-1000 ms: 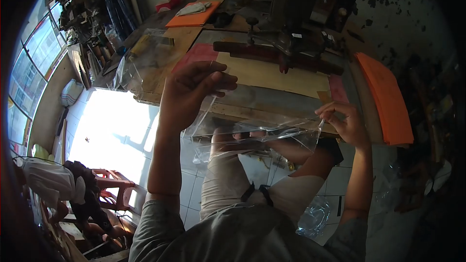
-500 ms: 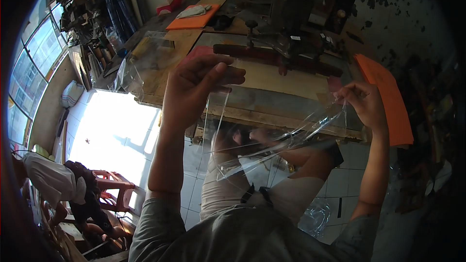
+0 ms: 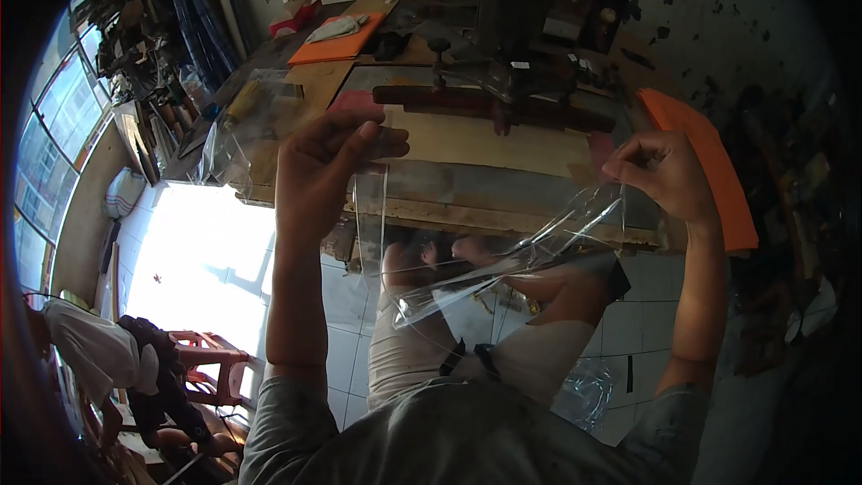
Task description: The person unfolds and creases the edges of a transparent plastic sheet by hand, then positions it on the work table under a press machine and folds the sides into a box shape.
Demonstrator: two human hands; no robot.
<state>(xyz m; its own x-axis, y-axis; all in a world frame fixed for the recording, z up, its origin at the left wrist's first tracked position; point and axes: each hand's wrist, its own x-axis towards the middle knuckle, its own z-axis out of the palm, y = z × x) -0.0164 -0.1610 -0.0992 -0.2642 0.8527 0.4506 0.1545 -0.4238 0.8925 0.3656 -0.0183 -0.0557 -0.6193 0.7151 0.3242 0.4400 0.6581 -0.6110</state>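
The left hand (image 3: pixel 314 166) and right hand (image 3: pixel 669 172) are spread well apart, each pinching a clear plastic sheet (image 3: pixel 530 251) that hangs between them, above the person's lap. Over the last second the right hand has risen, coming nearly level with the left, so the sheet now hangs more opened out, though a bunched crease slants down from the right fingertips. Beyond the hands is the desk (image 3: pixel 316 81), with a pale sheet (image 3: pixel 485 139) under a dark red bar (image 3: pixel 449 101); an orange stack (image 3: pixel 721 181) sits just behind the right hand.
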